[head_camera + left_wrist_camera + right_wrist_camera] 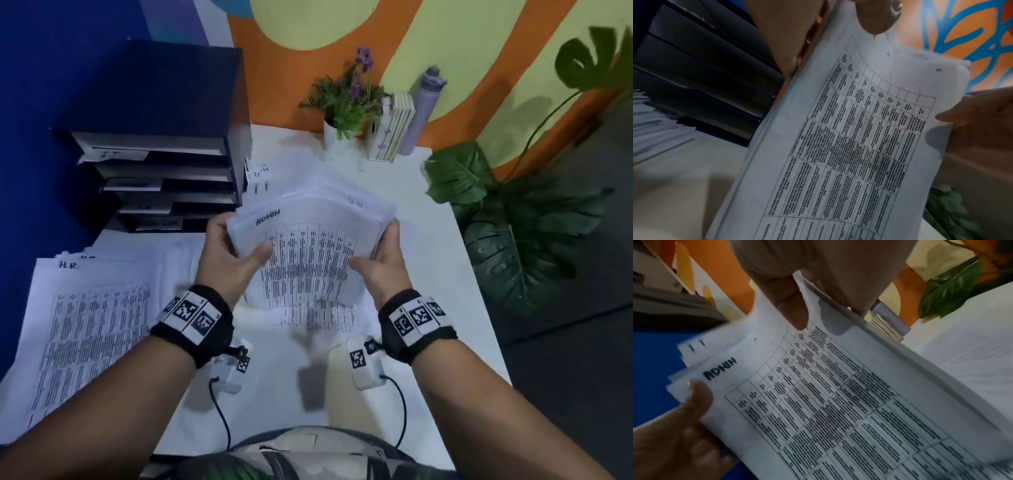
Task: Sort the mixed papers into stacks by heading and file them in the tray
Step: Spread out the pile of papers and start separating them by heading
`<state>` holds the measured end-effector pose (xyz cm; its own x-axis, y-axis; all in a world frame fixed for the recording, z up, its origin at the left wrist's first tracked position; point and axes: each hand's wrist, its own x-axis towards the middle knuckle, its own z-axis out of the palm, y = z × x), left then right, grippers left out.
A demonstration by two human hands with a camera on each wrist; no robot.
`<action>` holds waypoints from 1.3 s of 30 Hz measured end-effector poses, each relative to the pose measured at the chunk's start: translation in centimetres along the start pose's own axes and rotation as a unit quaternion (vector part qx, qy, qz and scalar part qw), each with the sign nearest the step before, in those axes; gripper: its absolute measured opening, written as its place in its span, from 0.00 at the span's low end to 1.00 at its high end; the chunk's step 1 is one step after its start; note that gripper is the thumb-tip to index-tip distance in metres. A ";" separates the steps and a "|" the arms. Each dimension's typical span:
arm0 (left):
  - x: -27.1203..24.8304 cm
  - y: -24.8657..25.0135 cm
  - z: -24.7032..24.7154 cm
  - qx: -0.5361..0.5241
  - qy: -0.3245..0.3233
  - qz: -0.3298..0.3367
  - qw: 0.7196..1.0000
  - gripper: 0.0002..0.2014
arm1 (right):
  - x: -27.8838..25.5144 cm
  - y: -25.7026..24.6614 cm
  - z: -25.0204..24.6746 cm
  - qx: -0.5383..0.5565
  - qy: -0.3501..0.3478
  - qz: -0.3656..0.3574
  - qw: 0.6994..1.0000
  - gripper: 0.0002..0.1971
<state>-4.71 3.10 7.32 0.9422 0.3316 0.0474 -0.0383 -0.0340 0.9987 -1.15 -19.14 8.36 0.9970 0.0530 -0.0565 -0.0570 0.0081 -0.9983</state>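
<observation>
Both hands hold a stack of printed papers [310,246] above the white table [442,308]; its top sheet is headed "ADMIN" [719,369]. My left hand [233,253] grips the stack's left edge, thumb on top. My right hand [380,260] grips the right edge, thumb [791,311] on the sheet. The same stack [849,146] fills the left wrist view. A pile headed "H.R." [85,325] lies at the table's left. The dark file tray [161,171] with labelled shelves stands at the back left. More sheets [318,318] lie under the held stack.
A potted plant with purple flowers [346,102], upright books [394,126] and a lilac bottle [421,109] stand at the table's far edge. A large leafy plant [520,219] sits off the table's right side. Small labelled sheets [257,174] lie beside the tray.
</observation>
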 end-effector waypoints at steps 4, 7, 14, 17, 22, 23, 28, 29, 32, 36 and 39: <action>0.8 -0.8 -0.3 -0.045 -0.007 -0.039 0.998 0.32 | 0.7 -0.6 0.0 0.025 0.011 -0.003 1.000 0.39; 1.2 -2.7 -0.4 -0.028 0.007 -0.114 0.993 0.37 | 1.0 -0.4 0.0 0.054 0.022 0.034 0.998 0.36; 0.5 -7.4 0.3 0.176 -0.077 -0.211 0.958 0.25 | 1.0 5.4 -0.1 -0.119 -0.010 0.191 0.974 0.22; 0.2 -8.2 0.0 0.215 -0.081 -0.203 0.952 0.21 | 0.7 6.1 -0.2 -0.203 -0.021 0.181 0.962 0.10; 0.3 -7.3 -2.6 0.262 -0.041 -0.170 0.949 0.16 | 1.5 4.8 0.8 -0.184 -0.026 0.119 0.975 0.12; 0.3 -6.9 -3.5 0.276 -0.027 -0.170 0.946 0.15 | 1.4 4.5 1.5 -0.185 -0.042 0.103 0.977 0.14; -1.2 -5.9 -9.9 0.299 0.061 -0.176 0.936 0.13 | 0.2 5.2 6.3 -0.170 -0.116 0.109 0.972 0.15; -1.7 -5.9 -11.6 0.302 0.076 -0.188 0.932 0.13 | 0.0 5.5 7.3 -0.166 -0.120 0.124 0.971 0.15; -3.2 -5.9 -17.4 0.316 0.109 -0.225 0.915 0.14 | -0.3 6.6 8.9 -0.162 -0.149 0.165 0.961 0.17; -5.0 -6.4 -24.2 0.347 0.145 -0.260 0.889 0.15 | -0.3 7.5 9.5 -0.202 -0.174 0.174 0.948 0.16; -6.4 -7.0 -27.1 0.361 0.160 -0.286 0.873 0.16 | -0.3 7.9 9.6 -0.219 -0.177 0.181 0.942 0.13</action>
<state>-19.50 26.73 0.51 0.5925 0.7317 -0.3370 0.7367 -0.3229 0.5942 -2.39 -9.47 0.63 0.8320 0.3045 -0.4637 -0.2845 -0.4834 -0.8279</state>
